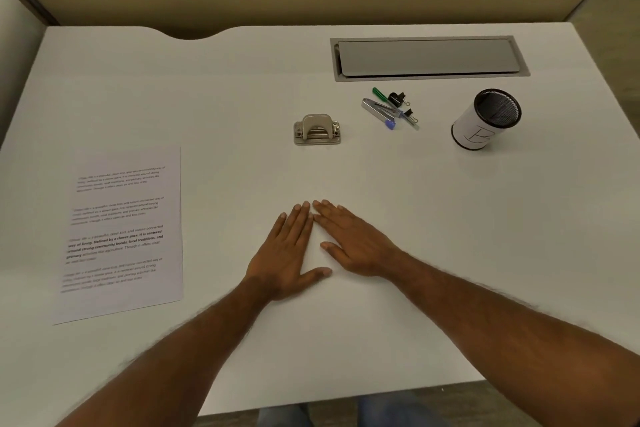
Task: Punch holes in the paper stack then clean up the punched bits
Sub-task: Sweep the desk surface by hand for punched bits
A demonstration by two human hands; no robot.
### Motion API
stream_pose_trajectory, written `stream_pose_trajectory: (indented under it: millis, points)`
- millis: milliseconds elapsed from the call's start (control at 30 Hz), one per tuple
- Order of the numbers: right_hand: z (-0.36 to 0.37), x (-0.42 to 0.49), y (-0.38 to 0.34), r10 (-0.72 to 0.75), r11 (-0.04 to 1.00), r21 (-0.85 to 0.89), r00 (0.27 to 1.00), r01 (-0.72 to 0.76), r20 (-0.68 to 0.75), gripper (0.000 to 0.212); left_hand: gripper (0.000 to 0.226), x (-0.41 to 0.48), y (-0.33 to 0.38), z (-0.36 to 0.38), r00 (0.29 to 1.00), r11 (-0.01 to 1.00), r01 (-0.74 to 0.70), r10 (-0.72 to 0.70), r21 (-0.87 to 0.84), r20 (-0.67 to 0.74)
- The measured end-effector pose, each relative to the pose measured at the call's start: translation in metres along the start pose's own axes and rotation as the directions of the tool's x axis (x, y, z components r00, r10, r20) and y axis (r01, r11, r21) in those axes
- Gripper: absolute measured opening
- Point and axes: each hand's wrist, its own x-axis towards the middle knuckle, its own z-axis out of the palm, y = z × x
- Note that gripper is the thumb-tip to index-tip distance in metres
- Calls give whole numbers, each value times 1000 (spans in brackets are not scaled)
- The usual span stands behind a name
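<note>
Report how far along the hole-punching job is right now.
Done: nothing yet. The paper stack lies flat at the left of the table, no holes showing, apart from the hole punch standing farther back. In hand: nothing; the left hand and right hand rest flat on the table, fingertips close together, holding nothing. Left: bring paper and punch together, punch the holes, then clear up the bits.

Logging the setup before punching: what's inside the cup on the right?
Inside the cup only its dark mesh wall shows, and nothing sticks up past the rim. Its lower part is hidden by the near wall, so small items there cannot be ruled out.
</note>
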Motion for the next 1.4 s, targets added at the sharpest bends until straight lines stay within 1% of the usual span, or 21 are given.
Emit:
stream_pose_trajectory:
  millis: [133,200,267,333,400,500,600,700,767,800,867,933,1000,1067,1133,1200,1333,1367,1400]
  points:
    - [-5,-12,3,-25,995,92,1000,25,0,54,102,-8,4,3,998,997,-64,64,-51,5]
    - [-8,-16,6,20,989,148,997,-9,-70,51,97,-10,2,0,997,991,-82,80,-108,-18]
    - [-8,-20,10,122,981,167,982,-97,-144,51,94,-10,-3,-5,998,984,-17,7,-177,-61]
    - [-2,-23,9,216,972,129,966,-198,-144,55,95,-10,-8,-8,993,979,71,-88,-189,-84]
    - [7,-23,3,262,964,74,957,-254,-123,62,95,-12,-12,-9,989,982,124,-135,-142,-64]
    - [19,-18,-12,302,953,51,945,-298,-125,71,97,-16,-12,-6,991,989,131,-133,-63,-24]
    - [26,-19,-23,267,963,-3,958,-269,-101,73,97,-18,-9,-3,991,990,132,-134,-55,-26]
    - [30,-26,-29,145,987,-58,987,-148,-64,69,97,-18,-9,-3,991,990,125,-127,-59,-35]
    - [28,-29,-27,106,994,-7,991,-107,-83,66,95,-19,-12,-4,993,992,103,-107,-73,-42]
    - [25,-27,-23,134,991,36,984,-131,-119,65,94,-20,-13,-5,993,992,97,-101,-81,-53]
    - [16,-20,-13,264,964,94,947,-251,-183,64,92,-21,-15,-7,989,990,114,-120,-78,-85]
    - [8,-9,-4,367,930,99,916,-355,-164,66,93,-23,-19,-9,979,984,173,-177,-42,-105]
    - [8,-1,-3,390,921,60,912,-385,-127,69,96,-28,-23,-10,966,970,243,-241,3,-97]
    - [14,0,-10,371,928,14,921,-372,-116,73,101,-33,-27,-8,958,957,282,-278,63,-68]
    - [22,-4,-19,308,948,-46,946,-314,-101,76,103,-37,-28,-4,958,952,287,-283,102,-51]
    - [28,-8,-26,243,963,-96,967,-250,-78,77,102,-39,-26,-2,960,955,279,-275,102,-55]
    - [33,-18,-33,75,989,-124,997,-79,-36,73,100,-40,-17,1,968,963,246,-238,108,-78]
    - [33,-21,-33,47,992,-119,998,-52,-50,71,100,-40,-14,3,970,966,237,-229,107,-82]
    - [32,-26,-32,59,993,-98,994,-68,-89,70,100,-39,-11,4,971,967,232,-224,105,-86]
